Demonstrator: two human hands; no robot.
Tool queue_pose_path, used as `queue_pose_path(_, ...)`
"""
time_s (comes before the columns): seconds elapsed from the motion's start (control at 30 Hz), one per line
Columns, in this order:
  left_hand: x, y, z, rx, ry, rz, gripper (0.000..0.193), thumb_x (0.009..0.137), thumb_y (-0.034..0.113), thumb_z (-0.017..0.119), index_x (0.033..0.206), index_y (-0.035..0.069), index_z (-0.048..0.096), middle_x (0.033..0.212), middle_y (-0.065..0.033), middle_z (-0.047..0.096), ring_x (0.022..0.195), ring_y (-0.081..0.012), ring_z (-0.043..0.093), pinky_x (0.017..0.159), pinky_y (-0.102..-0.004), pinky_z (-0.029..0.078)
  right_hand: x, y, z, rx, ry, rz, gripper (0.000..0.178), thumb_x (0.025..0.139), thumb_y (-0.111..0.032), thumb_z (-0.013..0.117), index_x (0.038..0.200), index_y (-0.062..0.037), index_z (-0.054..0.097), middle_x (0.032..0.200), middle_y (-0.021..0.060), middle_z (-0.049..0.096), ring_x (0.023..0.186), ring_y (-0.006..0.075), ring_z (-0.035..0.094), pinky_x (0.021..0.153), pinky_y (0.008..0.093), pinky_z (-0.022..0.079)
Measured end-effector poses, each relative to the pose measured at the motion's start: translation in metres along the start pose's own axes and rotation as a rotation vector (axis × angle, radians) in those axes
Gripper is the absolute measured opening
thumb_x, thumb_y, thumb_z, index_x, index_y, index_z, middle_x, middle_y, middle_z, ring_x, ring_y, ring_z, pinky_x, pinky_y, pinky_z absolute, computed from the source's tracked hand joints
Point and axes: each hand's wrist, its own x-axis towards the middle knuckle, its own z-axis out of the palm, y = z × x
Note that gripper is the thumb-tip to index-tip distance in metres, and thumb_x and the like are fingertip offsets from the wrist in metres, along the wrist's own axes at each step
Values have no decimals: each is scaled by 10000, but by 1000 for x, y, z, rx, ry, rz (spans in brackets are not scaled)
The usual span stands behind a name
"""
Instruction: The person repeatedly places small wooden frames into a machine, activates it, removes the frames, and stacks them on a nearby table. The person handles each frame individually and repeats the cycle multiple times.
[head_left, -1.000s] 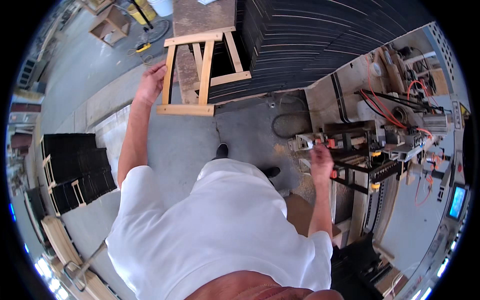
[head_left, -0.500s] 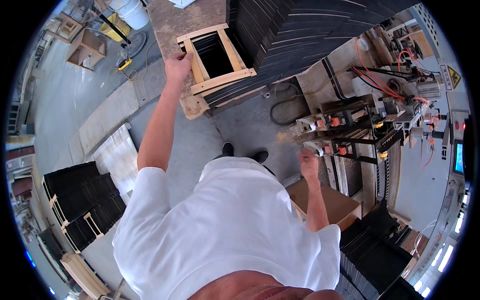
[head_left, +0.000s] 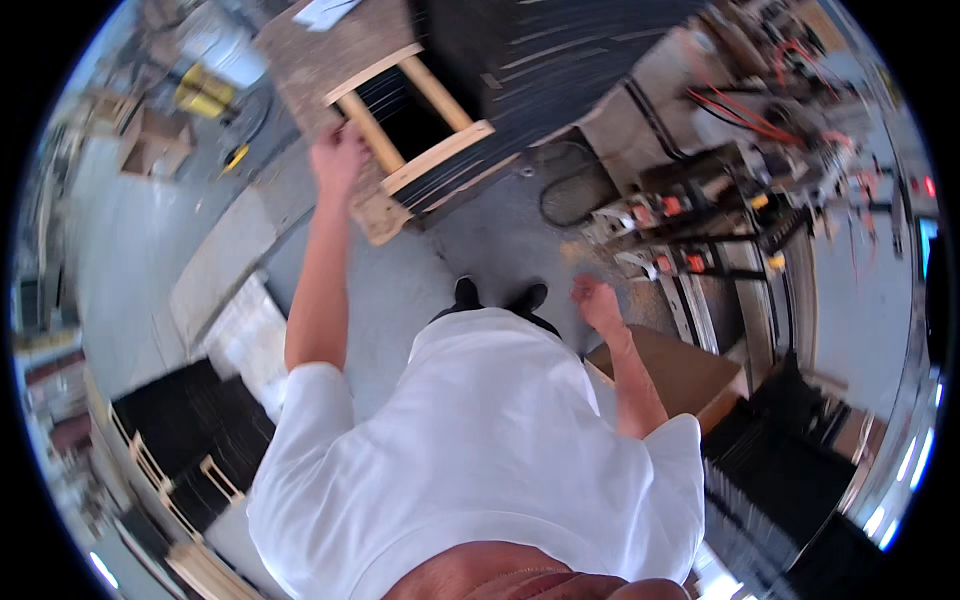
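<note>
Pale wood formed the four-sided frame (head_left: pixel 438 158), which lay at 11 o'clock in the view, over black layers (head_left: pixel 455 172) at the edge of the brown counter (head_left: pixel 300 58). The left hand (head_left: pixel 340 157) was at its 9 o'clock rail (head_left: pixel 379 145); blur prevented telling whether that grip was closed on it. The right hand (head_left: pixel 597 303), at 3 o'clock, showed bent fingers, closure likewise undetermined. Step in hand, as judged: setting or squaring the frame. The next move appeared to call for checking alignment, then withdrawing the left hand cleanly.

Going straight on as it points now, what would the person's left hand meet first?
Likely the wooden frame's left bar; the left hand is right at it, though blur leaves contact unclear.
</note>
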Motion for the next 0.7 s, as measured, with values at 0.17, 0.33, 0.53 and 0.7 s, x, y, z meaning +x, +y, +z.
queue_pose_path(0.17, -67, 24, 5, -45, 92, 250, 238, 968, 153, 532, 1137, 0, 601, 983, -100, 649, 864, -195, 625, 755, -281, 539, -42, -22, -127, -80, 318, 26, 275, 801, -156, 660, 1056, -56, 635, 963, 177, 660, 893, 366, 630, 790, 441, 506)
queue_pose_path(0.33, -172, 35, 104, 57, -489, 338, 225, 988, 130, 478, 1111, -17, 596, 841, -54, 604, 639, -92, 534, 555, -228, 472, -127, -5, -293, -507, 780, -17, 263, 789, -154, 688, 1024, -48, 635, 1012, 161, 647, 948, 346, 617, 812, 419, 505)
queue_pose_path(0.53, -264, 14, 237, -7, -1091, 107, 223, 968, 99, 524, 1152, -10, 587, 880, -48, 624, 689, -82, 569, 609, -231, 510, -314, -20, -456, -1048, 1142, 633, 270, 817, -258, 680, 996, -64, 624, 1004, 146, 655, 934, 338, 621, 799, 429, 502)
queue_pose_path(0.7, -317, 5, 332, 45, -1335, -20, 220, 950, 107, 543, 1136, 4, 597, 869, -52, 649, 694, -79, 582, 597, -229, 498, -466, 32, -485, -805, 1027, 1031, 270, 853, -289, 623, 913, -27, 593, 906, 222, 638, 882, 391, 617, 756, 457, 480)
